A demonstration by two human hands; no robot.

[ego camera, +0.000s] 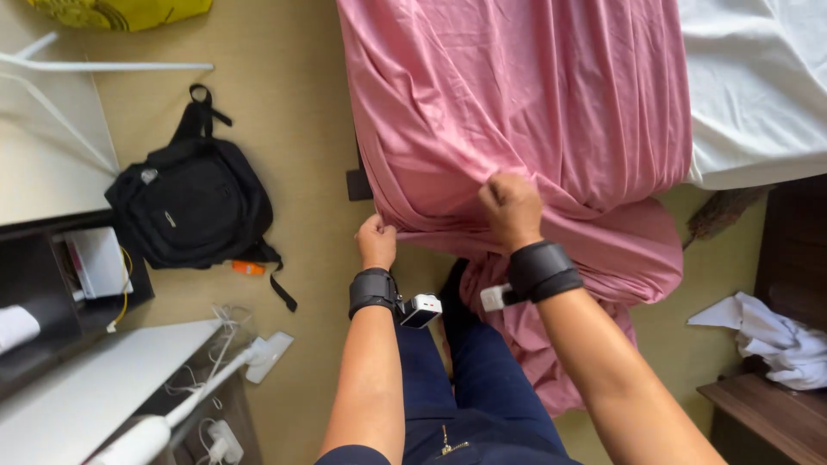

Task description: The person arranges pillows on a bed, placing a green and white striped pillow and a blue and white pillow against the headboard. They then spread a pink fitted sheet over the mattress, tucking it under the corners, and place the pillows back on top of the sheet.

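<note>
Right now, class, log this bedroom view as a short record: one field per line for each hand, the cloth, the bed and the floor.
left hand: left hand, fist shut on the pink sheet's edge
right hand: right hand, fist shut on a fold of the same sheet
cloth: pink sheet, draped over the bed's end, hanging to the floor
bed: white mattress, partly uncovered
floor: black backpack lying at the left

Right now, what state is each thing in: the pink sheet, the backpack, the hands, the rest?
Pink sheet: spread over the bed, its end bunched and hanging to the floor.
Left hand: fist closed on the sheet's edge.
Right hand: fist closed on a fold of the sheet.
White mattress: bare at the right.
Black backpack: lying flat on the floor, zipped shut.
White cloth: crumpled.
</note>
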